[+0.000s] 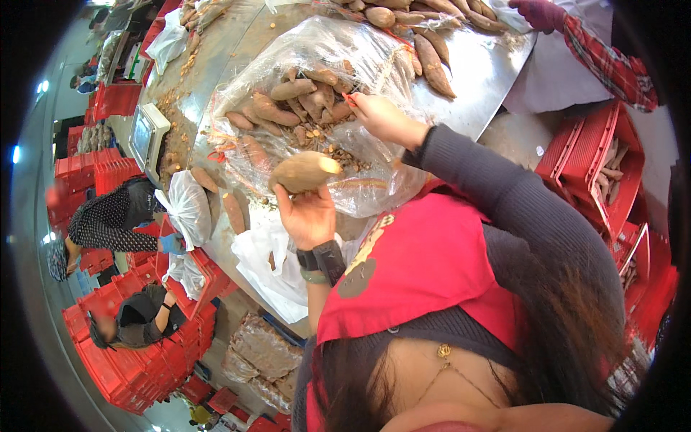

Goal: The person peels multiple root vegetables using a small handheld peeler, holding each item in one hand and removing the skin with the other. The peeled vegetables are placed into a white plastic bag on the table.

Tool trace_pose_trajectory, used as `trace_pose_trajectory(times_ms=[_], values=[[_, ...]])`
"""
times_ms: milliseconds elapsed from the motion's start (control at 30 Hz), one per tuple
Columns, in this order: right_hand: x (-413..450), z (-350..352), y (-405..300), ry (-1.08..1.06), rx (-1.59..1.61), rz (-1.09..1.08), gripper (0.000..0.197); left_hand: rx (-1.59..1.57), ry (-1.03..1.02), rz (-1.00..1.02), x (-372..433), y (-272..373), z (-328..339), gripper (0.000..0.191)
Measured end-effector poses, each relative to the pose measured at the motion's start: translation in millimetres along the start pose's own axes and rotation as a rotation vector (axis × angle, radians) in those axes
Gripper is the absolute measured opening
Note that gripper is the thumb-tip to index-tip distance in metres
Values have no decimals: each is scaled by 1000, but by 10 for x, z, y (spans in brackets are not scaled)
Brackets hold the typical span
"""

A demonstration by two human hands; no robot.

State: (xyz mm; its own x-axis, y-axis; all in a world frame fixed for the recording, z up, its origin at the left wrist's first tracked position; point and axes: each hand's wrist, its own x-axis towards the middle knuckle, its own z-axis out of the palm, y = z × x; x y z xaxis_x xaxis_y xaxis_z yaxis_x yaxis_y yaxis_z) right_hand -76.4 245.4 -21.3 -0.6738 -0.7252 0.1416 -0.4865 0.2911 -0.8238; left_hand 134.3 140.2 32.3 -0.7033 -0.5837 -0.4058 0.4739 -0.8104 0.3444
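A large sweet potato [302,174] rests in my left hand [309,218], its pale cut end pointing right. My right hand [384,120], a little farther out, grips a small red tool [350,100]; most of it is hidden by my fingers, so its kind is unclear. Beneath both hands spreads a clear plastic sack [372,59] on a metal table. Several unwrapped sweet potatoes [278,110] are heaped on it, with cut-off ends and scraps [345,154] beside them. White plastic bags [267,259] lie near my left wrist.
A digital scale [148,135] and a filled white bag [189,208] stand along the left table edge. More sweet potatoes [432,65] lie at the far side, near another person's gloved hand [540,15]. Red crates [599,167] stand at right; people work among crates at left.
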Motion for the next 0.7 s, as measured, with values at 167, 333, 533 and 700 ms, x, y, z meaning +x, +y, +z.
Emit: trace_pose_trajectory(times_ms=[167,333,533,700], values=[[-137,-113,-290,40,101,-210,17,1163,-166,358,-114,98,71,45],[-207,-253,-762,9,-37,-589,15,1295,-137,287,-235,84,62,50],[-264,-159,-789,21,-77,-620,29,1501,-129,353,-291,88,49,52],[-212,-193,-514,-159,-127,-410,27,1728,-192,617,-360,121,77,59]])
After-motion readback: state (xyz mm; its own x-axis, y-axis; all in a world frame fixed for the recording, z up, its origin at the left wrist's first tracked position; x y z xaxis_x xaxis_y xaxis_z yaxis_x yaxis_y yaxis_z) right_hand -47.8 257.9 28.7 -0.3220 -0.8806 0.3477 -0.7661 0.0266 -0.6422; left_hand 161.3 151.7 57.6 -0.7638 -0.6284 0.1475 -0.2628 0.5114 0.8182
